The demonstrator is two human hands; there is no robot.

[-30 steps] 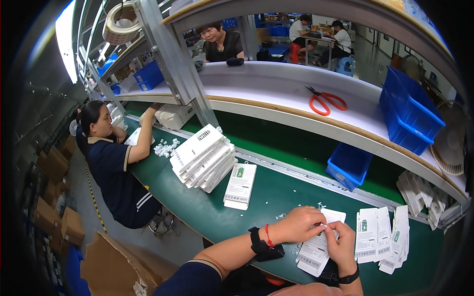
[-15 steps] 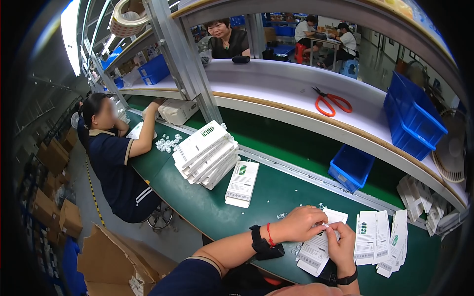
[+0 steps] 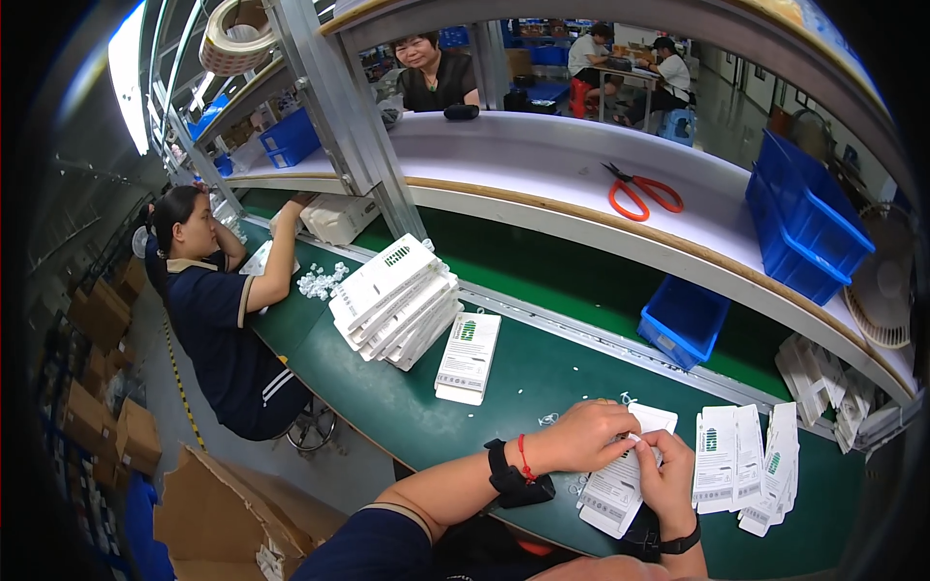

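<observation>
Two hands: the left hand (image 3: 589,434) and the right hand (image 3: 668,476) meet above one white carton, fingertips close together.
Left fingers: bent, thumb and forefinger closed in a pinch on a small white piece (image 3: 635,438), too tiny to make out.
Right fingers: thumb and forefinger pinched at the same piece, the other fingers curled in.
White carton (image 3: 608,499): lies on the green table (image 3: 538,373) beneath both hands, printed side up, partly covered by them.
Wrists: a red cord (image 3: 524,455) and a black band on the left, another black band (image 3: 681,541) on the right.
Thin pale loops (image 3: 549,419): scattered near the left hand.
Right-side cartons (image 3: 718,474): several, overlapping, just beside the right hand.
Single carton (image 3: 468,360): flat on the table, left of the hands.
Carton stack (image 3: 392,305): a leaning pile beside that single carton.
Blue bin (image 3: 684,324): under the shelf (image 3: 504,145), beyond the hands.
Red-handled cutters (image 3: 644,197): on the shelf, blades apart.
Stacked blue bins (image 3: 802,228): on the shelf's right end.
Co-worker (image 3: 223,334): seated at the left, near a heap of small whitish pieces (image 3: 323,281).
</observation>
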